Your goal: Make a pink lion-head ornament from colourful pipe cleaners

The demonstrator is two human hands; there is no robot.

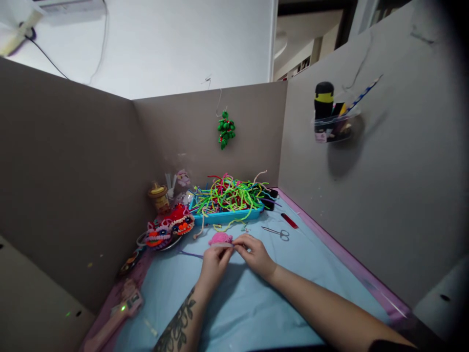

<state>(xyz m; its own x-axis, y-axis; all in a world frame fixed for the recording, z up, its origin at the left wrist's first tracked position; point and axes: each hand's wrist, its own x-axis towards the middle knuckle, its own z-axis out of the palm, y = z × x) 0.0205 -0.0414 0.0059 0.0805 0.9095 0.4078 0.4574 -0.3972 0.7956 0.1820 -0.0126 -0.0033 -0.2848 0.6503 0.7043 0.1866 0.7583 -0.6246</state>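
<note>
A small rounded pink fuzzy piece, with a pale flat edge facing me, is between my hands just above the blue cloth. My left hand pinches it at the lower edge. My right hand grips its right side with thumb and forefinger together; the exact contact is partly hidden by the fingers. A purple pipe cleaner extends to the left from behind my left hand; whether it joins the pink piece I cannot tell.
A blue tray heaped with colourful pipe cleaners stands at the back. Small scissors and a red strip-like object lie right. Left are pipe-cleaner figures and a pink glue gun. Grey panels enclose the table.
</note>
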